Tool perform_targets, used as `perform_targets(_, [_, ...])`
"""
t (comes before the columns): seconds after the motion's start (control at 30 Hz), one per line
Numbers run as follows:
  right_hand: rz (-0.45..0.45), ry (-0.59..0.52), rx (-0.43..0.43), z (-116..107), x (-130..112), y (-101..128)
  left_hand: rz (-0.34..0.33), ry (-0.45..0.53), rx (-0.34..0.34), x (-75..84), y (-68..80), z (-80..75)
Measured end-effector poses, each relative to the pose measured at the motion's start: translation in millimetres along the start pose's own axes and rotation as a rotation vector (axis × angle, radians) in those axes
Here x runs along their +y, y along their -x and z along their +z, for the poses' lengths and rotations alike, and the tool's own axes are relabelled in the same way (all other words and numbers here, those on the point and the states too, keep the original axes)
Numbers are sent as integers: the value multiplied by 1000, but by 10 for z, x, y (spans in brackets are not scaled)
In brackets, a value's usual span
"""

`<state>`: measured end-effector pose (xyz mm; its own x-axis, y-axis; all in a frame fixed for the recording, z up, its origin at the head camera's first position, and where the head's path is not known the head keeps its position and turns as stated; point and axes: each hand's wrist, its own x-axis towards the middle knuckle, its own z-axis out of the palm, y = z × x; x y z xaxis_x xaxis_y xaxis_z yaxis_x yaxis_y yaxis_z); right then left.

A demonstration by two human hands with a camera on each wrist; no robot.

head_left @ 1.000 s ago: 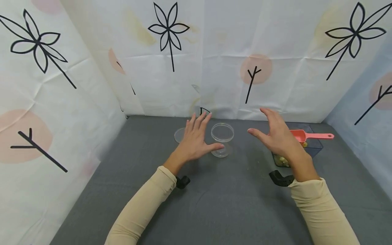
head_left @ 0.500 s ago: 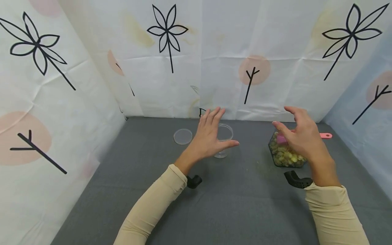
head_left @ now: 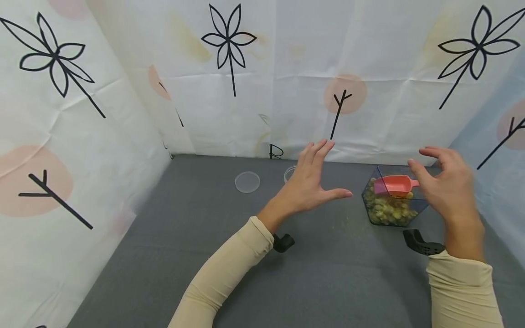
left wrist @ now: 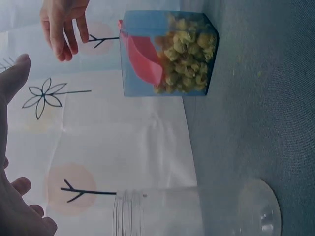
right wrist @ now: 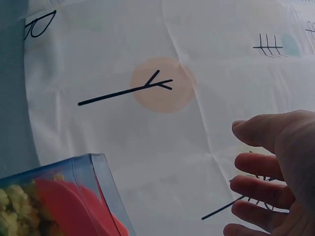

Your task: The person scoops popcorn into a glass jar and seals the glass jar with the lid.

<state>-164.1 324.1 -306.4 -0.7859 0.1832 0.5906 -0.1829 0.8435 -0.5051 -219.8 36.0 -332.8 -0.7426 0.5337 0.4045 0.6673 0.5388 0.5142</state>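
In the head view my left hand (head_left: 304, 187) hovers with fingers extended and thumb out to the right, holding nothing. Behind it stands a clear jar (left wrist: 172, 214), mostly hidden there except for part of its rim (head_left: 289, 173). A clear blue-tinted container (head_left: 381, 217) on the right is partly filled with yellowish popcorn (head_left: 391, 210). On the popcorn lies a pink scoop (head_left: 398, 185), its handle pointing right. My right hand (head_left: 453, 191) is raised just right of the container, fingers loosely bent and apart from the thumb, with nothing in it.
A clear round disc (head_left: 247, 182), perhaps a lid, lies flat on the grey tabletop (head_left: 205, 255) left of the jar. Small crumbs lie left of the container. White patterned cloth (head_left: 287, 105) walls in the back and sides.
Both hands have moved to the right. The left hand now covers most of the jar and has uncovered the disc; the right hand has passed over the container, which shows more fully.
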Motion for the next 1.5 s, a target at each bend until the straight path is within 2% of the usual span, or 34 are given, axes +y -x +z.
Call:
perform_targets(0.2, [130, -7, 89, -18, 119, 64, 48, 10, -23, 87, -114, 130])
perform_targets(0.37, [310, -24, 153, -17, 200, 121, 53, 20, -36, 126, -175, 243])
perform_targets(0.5, [475, -28, 102, -45, 261, 148, 73, 35, -46, 156, -236, 340])
perform_targets(0.67, [598, -1, -29, -75, 355, 172, 84, 37, -78, 177, -315, 486])
perform_targets(0.8, [598, 18, -136, -92, 431, 149, 54, 57, -110, 183, -406, 615])
perform_targets(0.93, [606, 40, -201, -103, 484, 127, 20, 83, -133, 211, -538, 772])
perform_targets(1.13, [643, 48, -212, -92, 527, 104, -36, 105, -165, 245, -676, 950])
perform_targets(1.3, [677, 57, -239, -66, 557, 122, -75, 142, -158, 242, -735, 1101])
perform_targets(1.4, [704, 70, -210, -31, 563, 116, -107, 187, -160, 249, -761, 1198])
perform_targets(1.5, [693, 78, -159, -6, 558, 96, -150, 232, -162, 273, -796, 1279])
